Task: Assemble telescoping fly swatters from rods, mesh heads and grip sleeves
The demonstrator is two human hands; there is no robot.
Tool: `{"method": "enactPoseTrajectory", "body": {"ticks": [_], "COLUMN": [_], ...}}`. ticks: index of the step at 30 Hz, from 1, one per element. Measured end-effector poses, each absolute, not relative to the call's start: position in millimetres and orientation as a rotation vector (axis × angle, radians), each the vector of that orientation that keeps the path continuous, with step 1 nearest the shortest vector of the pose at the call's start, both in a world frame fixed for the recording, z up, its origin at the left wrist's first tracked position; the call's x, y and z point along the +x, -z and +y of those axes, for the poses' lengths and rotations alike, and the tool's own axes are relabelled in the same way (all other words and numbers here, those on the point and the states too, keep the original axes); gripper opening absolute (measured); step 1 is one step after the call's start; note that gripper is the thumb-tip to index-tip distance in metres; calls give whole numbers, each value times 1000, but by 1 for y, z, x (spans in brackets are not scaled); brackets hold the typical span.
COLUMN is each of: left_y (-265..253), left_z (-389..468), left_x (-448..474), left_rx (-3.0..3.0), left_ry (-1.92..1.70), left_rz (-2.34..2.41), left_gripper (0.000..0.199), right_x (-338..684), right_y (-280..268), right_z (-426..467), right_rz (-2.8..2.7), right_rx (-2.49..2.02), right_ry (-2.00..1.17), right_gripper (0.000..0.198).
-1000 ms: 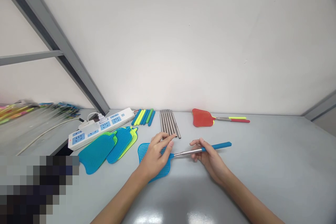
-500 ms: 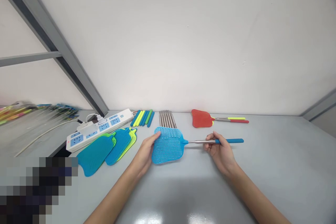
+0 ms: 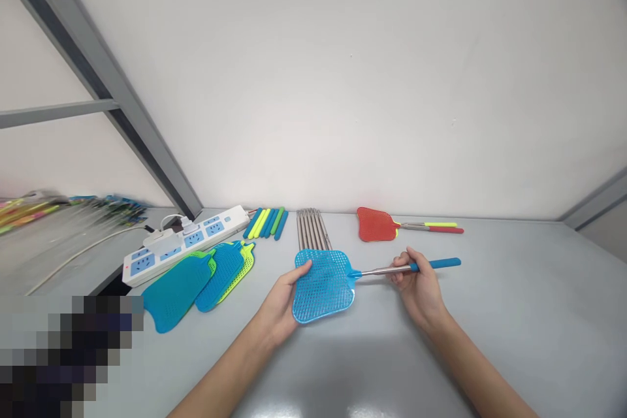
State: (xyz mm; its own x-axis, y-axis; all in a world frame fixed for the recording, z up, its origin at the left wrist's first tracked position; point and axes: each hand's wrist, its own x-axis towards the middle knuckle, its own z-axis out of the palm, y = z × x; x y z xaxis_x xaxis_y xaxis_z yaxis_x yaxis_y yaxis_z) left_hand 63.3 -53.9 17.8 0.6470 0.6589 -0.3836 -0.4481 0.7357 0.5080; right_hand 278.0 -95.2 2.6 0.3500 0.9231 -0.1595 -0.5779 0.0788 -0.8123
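The wall [image 3: 313,78] stands behind the table [image 3: 529,313]. A grey frame [image 3: 142,134] slants down at the left to the table's rear edge. Beyond the frame lie packs [image 3: 105,212]; their contents are blurred.

The blue swatter [image 3: 323,300] is at front centre, held by both hands, head to the left and handle to the right; its upper edge overlaps the rods in view. The power strip [image 3: 228,221] lies obliquely at the left rear. The heads [image 3: 176,290], blue and yellow, overlap just in front of it.

The left hand [image 3: 280,307] grasps the blue swatter's head by its left edge, thumb on top. The right hand [image 3: 422,290] grasps the shaft where it meets the blue handle.

The red swatter [image 3: 377,225] rests on a yellow swatter [image 3: 441,224] at the right rear. The rods [image 3: 312,230] lie side by side behind the blue swatter. The grips [image 3: 267,223], blue, yellow and green, lie between rods and strip. A plug [image 3: 190,226] sits in the strip.
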Motion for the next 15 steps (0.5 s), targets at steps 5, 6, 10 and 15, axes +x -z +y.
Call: {"method": "enactPoseTrajectory", "body": {"ticks": [5,6,10,15], "left_y": [-14,-14,-11,-7], "left_z": [-58,-60,-68,-73], "left_x": [66,67,73,76], "left_rx": [324,311,235,241], "left_ry": [-591,-581,-543,-480], "left_rz": [584,587,591,566], "left_gripper": [45,44,43,46], "right_x": [276,276,279,283], "right_y": [-5,-5,-3,-2], "right_z": [-96,-96,-96,-94], "right_rz": [-519,-521,-483,-481], "right_rx": [-893,-882,-840,-844], "right_ry": [-1154,-1155,-1140,-1087], "right_gripper": [36,37,38,40]}}
